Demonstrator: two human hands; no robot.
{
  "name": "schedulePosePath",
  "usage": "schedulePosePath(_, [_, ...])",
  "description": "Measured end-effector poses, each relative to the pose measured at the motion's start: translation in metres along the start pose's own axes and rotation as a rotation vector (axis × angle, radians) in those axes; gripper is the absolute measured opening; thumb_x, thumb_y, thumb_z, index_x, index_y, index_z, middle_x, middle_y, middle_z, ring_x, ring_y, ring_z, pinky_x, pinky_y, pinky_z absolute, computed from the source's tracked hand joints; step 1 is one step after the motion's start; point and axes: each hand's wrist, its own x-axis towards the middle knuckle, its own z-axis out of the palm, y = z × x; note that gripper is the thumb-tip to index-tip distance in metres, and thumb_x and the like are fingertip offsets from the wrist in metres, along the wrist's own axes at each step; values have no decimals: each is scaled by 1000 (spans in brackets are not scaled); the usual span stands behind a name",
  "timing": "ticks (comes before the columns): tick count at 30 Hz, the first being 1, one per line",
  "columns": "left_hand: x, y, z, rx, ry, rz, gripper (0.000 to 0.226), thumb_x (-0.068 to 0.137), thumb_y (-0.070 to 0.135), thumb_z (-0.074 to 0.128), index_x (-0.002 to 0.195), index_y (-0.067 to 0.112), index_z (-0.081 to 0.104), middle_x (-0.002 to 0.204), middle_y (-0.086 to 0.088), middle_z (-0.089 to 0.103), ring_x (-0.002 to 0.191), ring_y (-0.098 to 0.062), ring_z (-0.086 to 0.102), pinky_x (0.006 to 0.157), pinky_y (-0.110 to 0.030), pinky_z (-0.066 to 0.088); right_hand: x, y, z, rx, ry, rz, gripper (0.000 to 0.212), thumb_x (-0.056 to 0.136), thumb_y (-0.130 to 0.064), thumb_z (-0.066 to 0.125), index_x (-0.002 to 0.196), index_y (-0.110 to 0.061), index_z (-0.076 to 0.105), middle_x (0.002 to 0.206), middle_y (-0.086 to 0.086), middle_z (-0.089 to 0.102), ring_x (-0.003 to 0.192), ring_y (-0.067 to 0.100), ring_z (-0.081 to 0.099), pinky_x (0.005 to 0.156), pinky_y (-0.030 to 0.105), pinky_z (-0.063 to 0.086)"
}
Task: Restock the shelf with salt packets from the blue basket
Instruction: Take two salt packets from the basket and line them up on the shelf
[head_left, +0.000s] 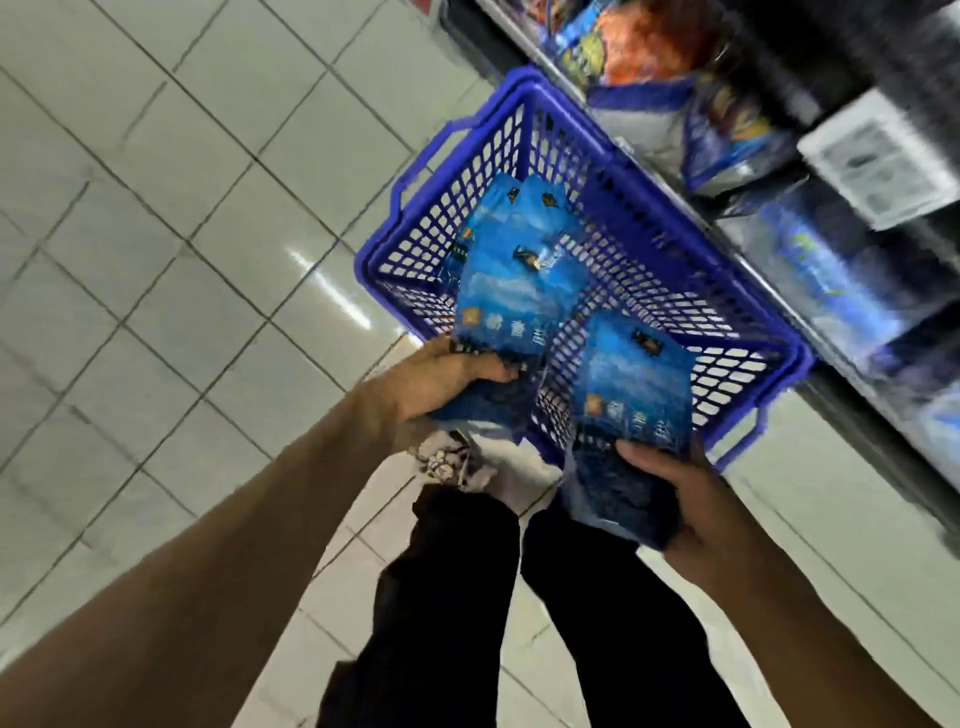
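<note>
The left hand, at the centre of the frame, grips the lower end of a blue salt packet, thumb curled over its dark bottom edge; the packet fans upward over the basket. More packets show behind it, though whether they are in the same grip or lying in the basket cannot be told. The right hand, lower right of centre, clasps a second salt packet by its bottom, thumb on the front. Both are above the near rim of the blue basket, which stands on the pale tiled floor. Beside the basket, along the upper right, runs the shelf, blurred, stocked with bags. Dark trouser legs fill the bottom centre.
</note>
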Motion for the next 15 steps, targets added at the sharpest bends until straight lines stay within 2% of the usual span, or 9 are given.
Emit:
schedulePosePath(3, [-92, 4, 11, -115, -35, -17, 32, 79, -4, 67, 108, 9, 73, 109, -18, 72, 83, -26, 71, 79, -39, 61, -85, -25, 19, -48, -77, 7, 66, 69, 0, 69, 132, -15, 61, 111, 13, 76, 88, 29, 77, 67, 39, 61])
schedulePosePath(6, [-180, 11, 24, -111, -19, 12, 28, 81, -4, 68, 99, 15, 79, 103, -14, 76, 80, -23, 75, 75, -38, 63, -168, -52, 42, -117, -133, -42, 64, 65, -3, 74, 127, -14, 64, 112, 12, 76, 90, 28, 76, 69, 39, 61])
schedulePosePath(9, [-263, 27, 46, -47, -4, 93, 35, 64, 14, 83, 98, 20, 82, 104, -8, 79, 85, -19, 76, 69, -29, 61, -251, -74, 59, -140, -165, -101, 50, 70, 0, 70, 117, -18, 69, 111, 10, 76, 91, 25, 76, 69, 36, 62])
schedulePosePath(11, [-306, 42, 59, 29, 48, 158, 40, 55, 27, 88, 94, 29, 82, 102, -3, 80, 85, -16, 77, 67, -24, 59, -297, -82, 67, -125, -157, -151, 48, 74, 1, 66, 119, -16, 67, 111, 10, 76, 92, 24, 76, 71, 36, 62])
schedulePosePath(15, [-381, 73, 96, 114, 129, 283, 42, 47, 40, 89, 88, 38, 82, 99, 2, 80, 84, -13, 76, 70, -25, 60, -388, -100, 75, -103, -105, -285, 46, 82, -18, 65, 128, -16, 61, 119, 9, 74, 100, 26, 74, 87, 45, 61])
